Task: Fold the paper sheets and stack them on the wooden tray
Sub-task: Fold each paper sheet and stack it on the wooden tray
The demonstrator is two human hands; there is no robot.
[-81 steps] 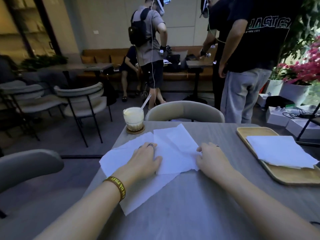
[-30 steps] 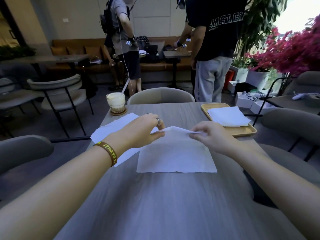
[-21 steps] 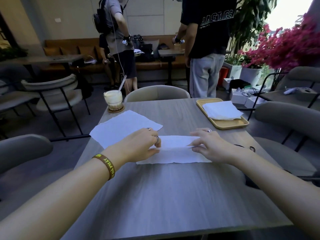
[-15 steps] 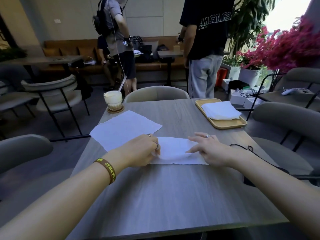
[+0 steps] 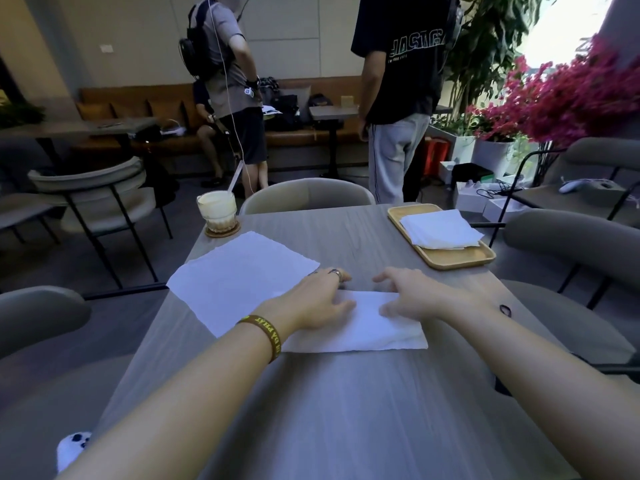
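A white paper sheet folded into a long strip [image 5: 374, 332] lies on the grey table in front of me. My left hand [image 5: 317, 301] presses flat on its left part, fingers spread along the far edge. My right hand [image 5: 410, 294] presses on its right part with straight fingers. An unfolded white sheet [image 5: 239, 277] lies flat to the left, partly under the strip and my left wrist. At the far right of the table stands the wooden tray [image 5: 457, 259] with a stack of folded white sheets [image 5: 440, 228] on it.
A glass of milky drink with a straw [image 5: 217, 211] stands on a coaster at the table's far left corner. Grey chairs surround the grey table [image 5: 346, 410]. Two people stand beyond the far chair [image 5: 308, 195]. Pink flowers fill the right.
The sheet's far edge was lifted and brought toward me, folding it in half into a strip. Both hands then slid from pinching the edge to pressing flat on the fold.
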